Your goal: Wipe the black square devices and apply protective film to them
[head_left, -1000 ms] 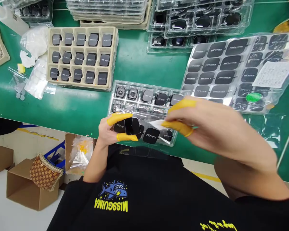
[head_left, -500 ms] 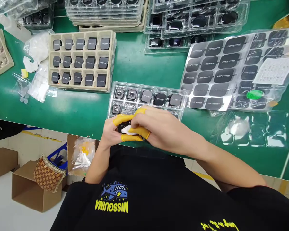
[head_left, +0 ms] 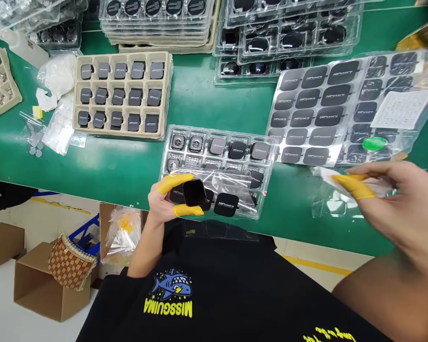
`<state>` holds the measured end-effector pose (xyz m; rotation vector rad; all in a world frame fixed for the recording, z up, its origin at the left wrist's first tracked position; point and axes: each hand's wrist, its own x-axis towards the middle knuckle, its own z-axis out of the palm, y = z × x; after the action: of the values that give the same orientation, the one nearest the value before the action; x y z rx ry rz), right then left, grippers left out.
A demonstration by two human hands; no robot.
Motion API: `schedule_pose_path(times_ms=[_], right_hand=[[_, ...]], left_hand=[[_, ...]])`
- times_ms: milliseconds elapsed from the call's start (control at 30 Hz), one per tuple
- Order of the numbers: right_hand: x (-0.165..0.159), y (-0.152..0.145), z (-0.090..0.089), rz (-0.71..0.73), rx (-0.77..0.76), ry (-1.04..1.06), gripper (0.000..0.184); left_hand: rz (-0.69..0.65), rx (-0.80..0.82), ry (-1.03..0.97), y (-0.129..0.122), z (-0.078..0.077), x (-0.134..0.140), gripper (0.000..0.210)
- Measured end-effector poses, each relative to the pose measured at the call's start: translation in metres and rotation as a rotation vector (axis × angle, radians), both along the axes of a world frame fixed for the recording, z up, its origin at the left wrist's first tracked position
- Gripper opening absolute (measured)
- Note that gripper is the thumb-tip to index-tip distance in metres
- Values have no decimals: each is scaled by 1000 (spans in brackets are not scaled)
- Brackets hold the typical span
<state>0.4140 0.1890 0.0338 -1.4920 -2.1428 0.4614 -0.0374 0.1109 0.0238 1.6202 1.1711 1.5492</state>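
Note:
Between the yellow-covered thumb and finger of my left hand (head_left: 164, 199) is a smartwatch case (head_left: 194, 192), its glossy black screen facing up. It is over the near edge of a clear plastic tray (head_left: 270, 164), which holds watch cases and black square HiFuture labels. A clear film strip with black square HiFuture labels (head_left: 226, 204) lies across the near part of that tray. Off to the right, my right hand (head_left: 403, 204) pinches a white wipe (head_left: 326, 175) in yellow-covered fingertips. Below that hand is another clear tray, mostly hidden.
A beige tray of HiFuture squares (head_left: 168, 95) stands at the left back. Label sheets (head_left: 306, 118) lie to the right. Stacked clear trays (head_left: 217, 78) line the back. White bags (head_left: 59, 121) sit at left. Cardboard boxes (head_left: 39, 299) are beyond the table's front edge.
My right hand has moved far right with the white wipe, away from the watch case. My left hand still holds the case, whose screen is now uncovered.

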Motion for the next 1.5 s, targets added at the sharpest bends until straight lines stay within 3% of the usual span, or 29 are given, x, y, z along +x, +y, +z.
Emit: schedule_pose_path(times_ms=[67, 133, 200, 267, 333, 367, 433, 467, 533, 700, 867, 1067, 1167, 1267, 1400, 1500], right_hand=[[27, -19, -35, -325, 18, -50, 48], [35, -42, -60, -589, -54, -194, 37], [23, -60, -70, -700, -97, -267, 36], [-3, -71, -60, -734, -1, -207, 43], [-41, -78, -35, -710, 142, -6, 45], [-63, -82, -19, -657, 135, 144, 39], [-104, -90, 12, -430, -62, 437, 24], [-123, -93, 24, -268, -231, 519, 21], [-149, -97, 39, -116, -388, 613, 24], [-162, -92, 38, -143, -447, 642, 28], [-162, -91, 33, -67, -543, 709, 41], [-170, -91, 22, -159, -738, 998, 64], [-174, -93, 24, -145, -814, 1095, 66], [-178, -99, 31, -150, -757, 1096, 61], [-174, -109, 41, -187, -625, 1101, 63], [-164, -116, 51, -196, -577, 1070, 71]], left_hand=[[-5, 8, -10, -1, 0, 3, 72], [-13, 21, 8, 0, 0, 7, 71], [-16, 25, 43, 1, 1, 11, 70], [-16, 28, 79, 2, 3, 15, 69], [-12, 49, 107, 4, 5, 19, 68], [-11, 65, 120, 4, 7, 21, 69], [2, 106, 145, 4, 8, 24, 71], [14, 125, 159, 3, 9, 24, 72], [45, 147, 196, 0, 9, 23, 71], [100, 180, 315, -11, 9, 16, 68], [98, 189, 356, -16, 13, 17, 67], [106, 224, 351, -17, 15, 20, 65], [72, 220, 359, -21, 14, 18, 71], [18, 172, 332, -26, 11, 16, 74], [-75, 16, 55, -36, 10, 11, 65], [-34, -78, -114, -49, 21, 4, 63]])
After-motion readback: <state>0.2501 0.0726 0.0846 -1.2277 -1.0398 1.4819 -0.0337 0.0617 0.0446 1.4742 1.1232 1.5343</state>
